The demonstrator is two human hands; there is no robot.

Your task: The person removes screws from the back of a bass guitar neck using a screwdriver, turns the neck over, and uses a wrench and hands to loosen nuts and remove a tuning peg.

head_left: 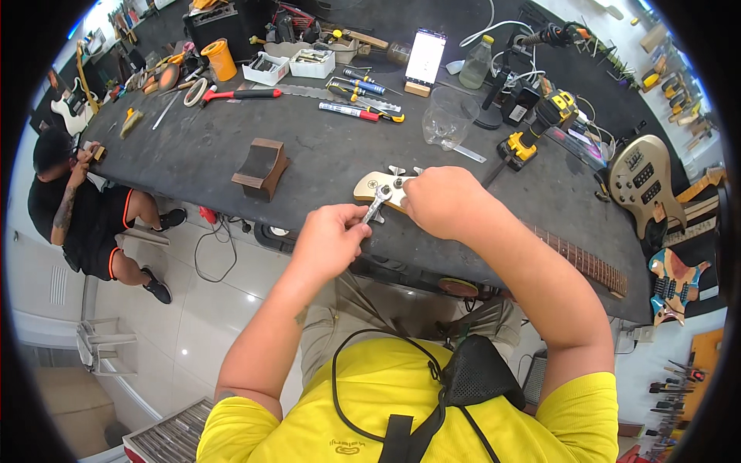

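Head view: a pale cream wooden guitar headstock (376, 187) lies flat on the dark grey table (208, 150), near its front edge, with the brown fretted neck (584, 262) running off from it toward the right. The left hand (328, 241) sits just in front of the headstock, its fingers (351, 228) pinched together on the handle of a small silver metal wrench (375, 207), whose head rests on the headstock's face. The right hand (440, 202) lies on top of the headstock's right part, covering it; its fingers curl down onto the wood, pressed against it, though whether they grip anything smaller cannot be told. The two hands are just beside each other, with the wrench between them.

Left of the headstock, well apart, a dark brown curved wooden block (262, 168) stands on the table. Behind the headstock, a clear plastic cup (448, 117) stands upright. Farther behind it, a white-screened phone (425, 58) leans upright on a small wooden stand. Right of the headstock, a yellow and black power drill (519, 147) lies on the table
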